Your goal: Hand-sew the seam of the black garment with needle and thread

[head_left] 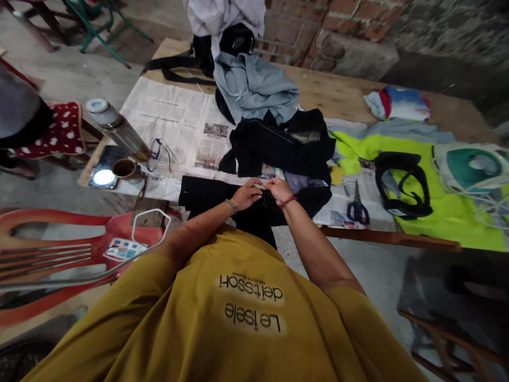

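Note:
Black trousers-like cloth (210, 192) lies along the near edge of the newspaper-covered table, partly hanging over it. My left hand (247, 195), with a green bead bracelet, is closed in a pinch at the cloth's upper edge. Close beside it, my right hand (279, 191), wearing a red bracelet, pinches the same cloth from the other side. Something small and whitish shows between the fingertips; its kind is too small to tell. A pale line of stitching or chalk runs on the cloth near the fingers. Just beyond lies another dark garment (278, 143), bunched up.
Scissors (358, 204), a black strap (403, 183) and an iron (473, 165) on yellow-green cloth (421, 228) lie right. A bottle (119, 130), cup (128, 171), glasses (159, 155) and phone (105, 168) stand left. Grey clothing (254, 85) is behind; a red chair (95, 249) is near left.

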Demonstrator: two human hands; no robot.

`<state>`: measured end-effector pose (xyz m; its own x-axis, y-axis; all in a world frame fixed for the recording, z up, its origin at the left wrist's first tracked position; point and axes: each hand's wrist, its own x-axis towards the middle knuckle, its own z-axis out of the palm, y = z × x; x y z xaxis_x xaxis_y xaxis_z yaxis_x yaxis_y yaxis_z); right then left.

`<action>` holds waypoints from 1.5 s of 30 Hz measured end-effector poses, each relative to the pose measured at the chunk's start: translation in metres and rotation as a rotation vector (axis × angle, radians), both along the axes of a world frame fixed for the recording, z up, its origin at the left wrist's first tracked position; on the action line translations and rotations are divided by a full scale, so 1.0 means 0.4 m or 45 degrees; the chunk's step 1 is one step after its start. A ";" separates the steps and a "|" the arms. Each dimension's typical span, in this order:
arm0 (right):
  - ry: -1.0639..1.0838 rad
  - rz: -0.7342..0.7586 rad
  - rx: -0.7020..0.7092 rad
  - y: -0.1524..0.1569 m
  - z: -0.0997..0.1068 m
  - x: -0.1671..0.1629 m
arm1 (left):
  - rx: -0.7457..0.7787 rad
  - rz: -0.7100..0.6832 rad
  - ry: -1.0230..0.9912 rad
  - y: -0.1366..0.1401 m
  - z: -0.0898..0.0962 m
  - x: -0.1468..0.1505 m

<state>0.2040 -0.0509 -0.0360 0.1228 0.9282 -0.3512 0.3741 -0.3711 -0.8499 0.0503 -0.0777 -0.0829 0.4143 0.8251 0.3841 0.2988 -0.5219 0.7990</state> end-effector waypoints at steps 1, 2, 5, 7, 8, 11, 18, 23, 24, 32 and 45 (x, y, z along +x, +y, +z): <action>-0.003 -0.001 0.002 -0.002 -0.001 -0.001 | 0.011 -0.025 0.001 0.000 0.003 -0.002; -0.010 -0.001 0.006 -0.003 -0.001 -0.001 | 0.020 -0.047 0.007 0.000 0.005 -0.005; -0.018 0.020 0.015 -0.005 -0.004 0.000 | 0.044 -0.089 0.040 0.000 0.012 -0.010; -0.017 0.033 0.016 -0.004 -0.005 0.001 | 0.053 -0.079 0.051 -0.001 0.017 -0.010; -0.021 0.037 0.012 -0.003 -0.006 0.002 | 0.047 -0.056 0.047 -0.002 0.020 -0.009; -0.052 0.044 0.008 0.000 -0.007 0.003 | -0.030 0.068 0.017 -0.008 0.027 0.003; -0.075 0.043 0.024 -0.005 -0.008 0.001 | -0.178 0.299 0.048 -0.011 0.025 0.043; -0.155 0.035 0.032 -0.010 0.000 -0.004 | -0.230 0.265 -0.032 0.001 0.002 0.049; -0.160 0.026 0.031 -0.010 0.001 -0.007 | -0.234 0.254 -0.050 0.004 -0.002 0.047; 0.106 -0.074 -0.027 -0.006 0.008 -0.015 | -0.077 -0.028 -0.142 0.005 0.001 0.031; 0.306 0.024 0.034 -0.013 0.016 0.005 | -0.531 0.110 -0.161 0.010 0.039 -0.001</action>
